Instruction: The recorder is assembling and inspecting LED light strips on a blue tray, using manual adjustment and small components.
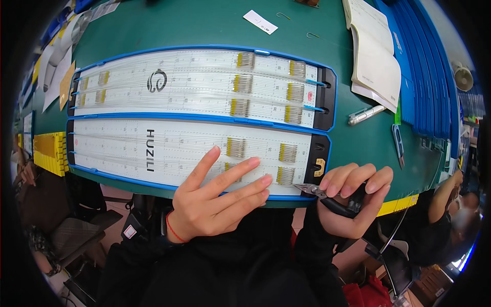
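Note:
An opened blue-edged case [204,121] lies across the green table, its two long white panels printed with ruler marks. Rows of fishing hooks [243,83] with yellow bindings sit on both panels, and thin clear lines run leftward from them. My left hand [217,197] rests on the nearer panel with its fingers spread, covering part of a hook group. In my right hand [358,192] is a pair of pliers [318,191] with dark handles. The pliers' tips are beside the hooks [285,175] at the near right of the panel; whether they grip one cannot be made out.
Two loose hooks [312,35] and a white paper slip [261,22] lie at the back. To the right are an open notebook [376,56], a pen [366,114], a utility knife [398,146] and stacked blue cases [427,66]. Other people sit at both sides.

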### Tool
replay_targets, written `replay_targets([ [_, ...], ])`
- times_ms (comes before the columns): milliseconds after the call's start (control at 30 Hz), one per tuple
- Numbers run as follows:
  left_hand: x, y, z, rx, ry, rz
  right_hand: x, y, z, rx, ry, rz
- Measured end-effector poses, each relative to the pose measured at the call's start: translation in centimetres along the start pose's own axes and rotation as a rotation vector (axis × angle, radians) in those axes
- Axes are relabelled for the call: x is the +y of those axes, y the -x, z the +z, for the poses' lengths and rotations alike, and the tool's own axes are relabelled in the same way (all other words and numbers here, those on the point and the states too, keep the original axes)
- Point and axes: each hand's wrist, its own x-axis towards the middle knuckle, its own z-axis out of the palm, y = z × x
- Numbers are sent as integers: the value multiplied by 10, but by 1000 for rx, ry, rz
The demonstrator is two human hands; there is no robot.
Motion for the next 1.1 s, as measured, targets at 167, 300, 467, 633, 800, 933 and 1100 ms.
replay_targets([
  [167, 0, -1, 1, 2, -14, 5, 0, -1, 2, -25, 65, 8],
  [300, -1, 0, 2, 4, -15, 10, -1, 0, 2, -27, 59, 15],
  [467, 0, 2, 3, 18, -37, 36, -2, 1, 1, -64, 59, 35],
  [633, -1, 0, 2, 33, -108, 84, -1, 2, 2, -46, 42, 50],
  [800, -2, 1, 1, 29, -121, 114, -2, 1, 1, -64, 52, 44],
  [933, -3, 1, 2, 45, -109, 112, -2, 1, 1, -64, 52, 31],
  [1100, -3, 1, 3, 44, -104, 111, 1, -1, 1, -30, 8, -23],
])
